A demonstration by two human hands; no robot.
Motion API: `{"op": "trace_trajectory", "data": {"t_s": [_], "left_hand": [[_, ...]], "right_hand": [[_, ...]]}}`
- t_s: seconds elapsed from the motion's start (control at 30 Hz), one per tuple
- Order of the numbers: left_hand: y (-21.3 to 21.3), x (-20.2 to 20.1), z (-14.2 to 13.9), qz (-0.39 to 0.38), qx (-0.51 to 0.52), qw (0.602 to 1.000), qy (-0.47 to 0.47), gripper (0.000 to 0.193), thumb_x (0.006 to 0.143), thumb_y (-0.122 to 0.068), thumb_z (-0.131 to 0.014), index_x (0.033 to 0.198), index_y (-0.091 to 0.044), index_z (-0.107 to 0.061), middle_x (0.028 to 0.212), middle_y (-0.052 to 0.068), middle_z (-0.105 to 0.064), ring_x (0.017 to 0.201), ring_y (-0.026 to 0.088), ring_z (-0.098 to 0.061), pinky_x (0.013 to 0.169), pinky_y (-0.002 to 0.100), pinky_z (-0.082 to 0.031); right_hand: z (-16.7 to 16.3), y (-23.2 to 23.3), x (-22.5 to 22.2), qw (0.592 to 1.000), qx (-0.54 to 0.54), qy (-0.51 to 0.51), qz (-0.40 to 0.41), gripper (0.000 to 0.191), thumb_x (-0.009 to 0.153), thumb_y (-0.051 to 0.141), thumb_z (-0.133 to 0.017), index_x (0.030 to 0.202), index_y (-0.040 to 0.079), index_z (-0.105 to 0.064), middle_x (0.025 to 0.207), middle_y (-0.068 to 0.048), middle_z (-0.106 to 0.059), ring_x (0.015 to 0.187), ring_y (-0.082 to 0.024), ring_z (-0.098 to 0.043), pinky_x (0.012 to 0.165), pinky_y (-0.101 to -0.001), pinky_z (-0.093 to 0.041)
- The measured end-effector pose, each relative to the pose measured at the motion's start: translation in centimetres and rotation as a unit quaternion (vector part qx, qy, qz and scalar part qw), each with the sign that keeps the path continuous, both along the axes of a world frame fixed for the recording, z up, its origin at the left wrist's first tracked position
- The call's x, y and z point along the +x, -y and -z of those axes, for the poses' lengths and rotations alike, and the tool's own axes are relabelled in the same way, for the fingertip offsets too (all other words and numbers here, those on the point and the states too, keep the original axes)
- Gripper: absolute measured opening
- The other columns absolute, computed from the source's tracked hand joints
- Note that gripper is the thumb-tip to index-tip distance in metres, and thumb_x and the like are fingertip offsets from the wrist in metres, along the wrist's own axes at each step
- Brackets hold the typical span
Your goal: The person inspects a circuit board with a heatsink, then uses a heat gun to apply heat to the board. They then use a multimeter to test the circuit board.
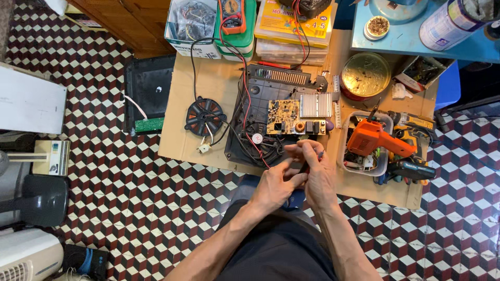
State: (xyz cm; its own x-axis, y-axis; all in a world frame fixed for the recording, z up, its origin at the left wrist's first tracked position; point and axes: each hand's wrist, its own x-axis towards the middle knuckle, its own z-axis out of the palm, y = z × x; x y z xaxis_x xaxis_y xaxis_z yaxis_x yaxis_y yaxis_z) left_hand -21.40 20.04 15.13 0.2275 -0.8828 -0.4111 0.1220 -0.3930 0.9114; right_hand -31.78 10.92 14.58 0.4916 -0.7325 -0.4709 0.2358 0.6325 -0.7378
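My left hand (275, 183) and my right hand (319, 174) meet just below an opened black appliance housing (250, 143). The fingers of both hands pinch a small dark object between them; what it is I cannot tell. A yellow circuit board (284, 115) with a ribbed metal heat sink (316, 105) lies in the housing right above my hands. A round copper coil (204, 116) rests to the left, joined to the housing by wires. A red lead (247, 99) runs down from a multimeter (232, 14) toward my hands.
All of this lies on a cardboard sheet (182, 140) over a checkered floor. A tub with an orange drill (372, 136) stands at the right, a round tin (365, 75) behind it. A black cover panel (148, 88) lies at the left, plastic boxes (291, 31) at the back.
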Motion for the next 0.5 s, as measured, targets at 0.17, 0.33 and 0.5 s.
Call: {"op": "trace_trajectory", "data": {"t_s": [0.17,0.33,0.5], "left_hand": [[0.2,2.3,1.5,-0.068,-0.016,0.984,-0.163,0.039,0.099,-0.017,-0.070,0.134,-0.001,-0.069,0.088,0.005,-0.073,0.076,0.009,-0.064,0.066,0.024,-0.050],[0.2,9.4,5.8,0.009,0.016,0.990,-0.137,0.029,0.097,-0.015,-0.070,0.118,0.004,-0.071,0.094,0.005,-0.077,0.081,0.007,-0.068,0.068,0.021,-0.053],[-0.3,18.6,13.2,-0.027,0.035,0.995,-0.094,0.041,0.098,-0.015,-0.063,0.133,0.004,-0.053,0.100,0.013,-0.076,0.078,0.013,-0.073,0.064,0.027,-0.060]], "right_hand": [[0.6,-0.2,2.0,0.982,-0.096,-0.131,-0.093,0.035,0.103,0.029,-0.052,0.131,0.007,-0.058,0.121,-0.006,-0.072,0.091,-0.006,-0.070,0.078,-0.0185,-0.058],[2.5,-2.8,6.1,0.985,-0.055,-0.166,0.009,0.035,0.104,0.025,-0.055,0.127,0.000,-0.064,0.103,-0.007,-0.073,0.077,-0.007,-0.064,0.056,-0.0208,-0.048],[6.7,-2.3,8.6,0.978,0.007,-0.158,0.132,0.035,0.101,0.020,-0.058,0.130,0.000,-0.060,0.091,-0.004,-0.071,0.058,-0.004,-0.052,0.047,-0.0207,-0.040]]}}
